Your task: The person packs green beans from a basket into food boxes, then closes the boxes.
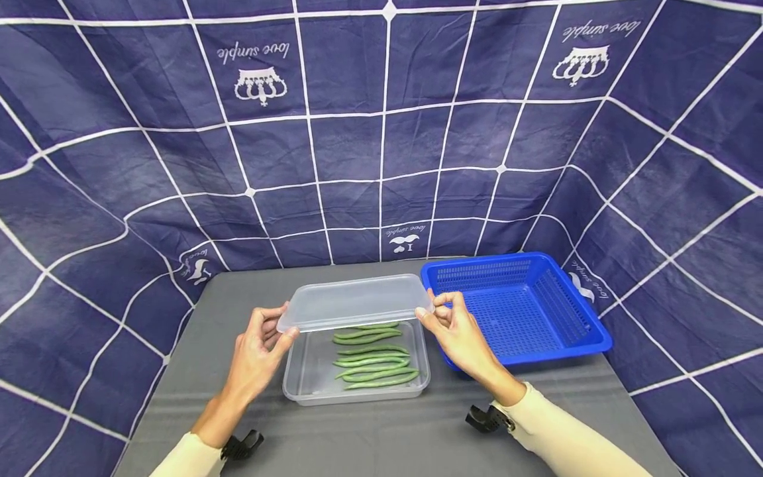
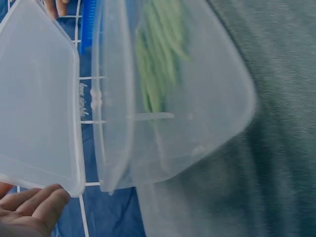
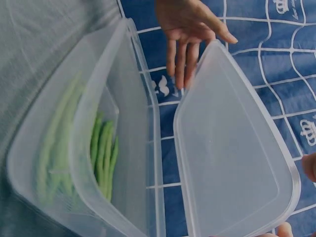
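Observation:
A translucent plastic lid (image 1: pixel 357 302) is held level above a clear plastic container (image 1: pixel 310 371), apart from it. My left hand (image 1: pixel 257 348) pinches the lid's left end between thumb and fingers. At the other end, the thumb and fingers of my right hand (image 1: pixel 457 331) grip the lid's right edge. Several green beans (image 1: pixel 375 364) lie side by side in the container; the lid hides its far part in the head view. Through the container's wall the green beans (image 3: pixel 106 158) also show in the right wrist view, next to the lid (image 3: pixel 232 143).
A blue plastic basket (image 1: pixel 507 318) with slotted walls stands right of the container, close to my right hand. Grey cloth (image 1: pixel 357 437) covers the table. Dark blue cloth (image 1: pixel 352 152) with white lines hangs behind and on both sides.

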`<state>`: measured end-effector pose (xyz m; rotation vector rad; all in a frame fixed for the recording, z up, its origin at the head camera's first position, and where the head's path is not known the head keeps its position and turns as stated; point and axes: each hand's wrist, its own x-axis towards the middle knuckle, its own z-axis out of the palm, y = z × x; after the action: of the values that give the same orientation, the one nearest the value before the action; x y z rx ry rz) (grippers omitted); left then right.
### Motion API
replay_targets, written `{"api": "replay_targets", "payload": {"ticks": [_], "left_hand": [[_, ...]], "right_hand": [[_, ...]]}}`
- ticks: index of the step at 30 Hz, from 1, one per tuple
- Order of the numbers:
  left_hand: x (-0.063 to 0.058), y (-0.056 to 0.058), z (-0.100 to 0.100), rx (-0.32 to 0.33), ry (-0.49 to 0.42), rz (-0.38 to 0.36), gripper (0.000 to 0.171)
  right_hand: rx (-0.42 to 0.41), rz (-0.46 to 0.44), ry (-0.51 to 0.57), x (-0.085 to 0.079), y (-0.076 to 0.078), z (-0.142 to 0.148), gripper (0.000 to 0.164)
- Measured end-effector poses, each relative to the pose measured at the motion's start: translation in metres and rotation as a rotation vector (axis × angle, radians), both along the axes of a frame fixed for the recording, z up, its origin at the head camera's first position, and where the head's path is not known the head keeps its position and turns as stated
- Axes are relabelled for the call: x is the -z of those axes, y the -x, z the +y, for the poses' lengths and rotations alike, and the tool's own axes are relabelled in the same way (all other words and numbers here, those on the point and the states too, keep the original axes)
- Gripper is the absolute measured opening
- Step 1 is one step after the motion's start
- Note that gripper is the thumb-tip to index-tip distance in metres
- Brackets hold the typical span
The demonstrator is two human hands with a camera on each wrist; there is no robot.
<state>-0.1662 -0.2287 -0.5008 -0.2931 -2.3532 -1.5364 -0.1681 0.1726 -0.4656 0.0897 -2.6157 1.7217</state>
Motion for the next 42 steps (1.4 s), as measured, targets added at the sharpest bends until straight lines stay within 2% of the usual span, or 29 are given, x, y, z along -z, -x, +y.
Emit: {"api": "replay_targets", "payload": {"ticks": [6,9,15,22,30,37,42], "left_hand": [[0.011,-0.013,-0.007,0.047,0.051,0.02,0.037],[0.016,-0.019,-0.01,0.055,0.086,0.034,0.038],[0.026,-0.029,-0.018,0.097,0.151,0.056,0.052],[0.038,-0.034,-0.026,0.147,0.226,0.034,0.068],[0.043,-0.042,-0.03,0.17,0.286,0.006,0.067],[0.05,-0.047,-0.032,0.2,0.287,-0.017,0.072],[0.055,-0.047,-0.033,0.236,0.233,-0.018,0.075]], "right_hand": [[0.002,-0.012,0.087,0.004,-0.015,0.0,0.045],[-0.017,-0.02,0.139,0.007,-0.023,0.0,0.053],[-0.1,-0.035,0.131,0.015,-0.037,-0.003,0.069],[-0.173,-0.06,0.036,0.018,-0.054,-0.01,0.079],[-0.184,-0.019,-0.262,0.026,-0.065,-0.015,0.09],[-0.242,-0.054,-0.345,0.032,-0.068,-0.017,0.101],[-0.262,-0.045,-0.373,0.035,-0.068,-0.019,0.104]]}}
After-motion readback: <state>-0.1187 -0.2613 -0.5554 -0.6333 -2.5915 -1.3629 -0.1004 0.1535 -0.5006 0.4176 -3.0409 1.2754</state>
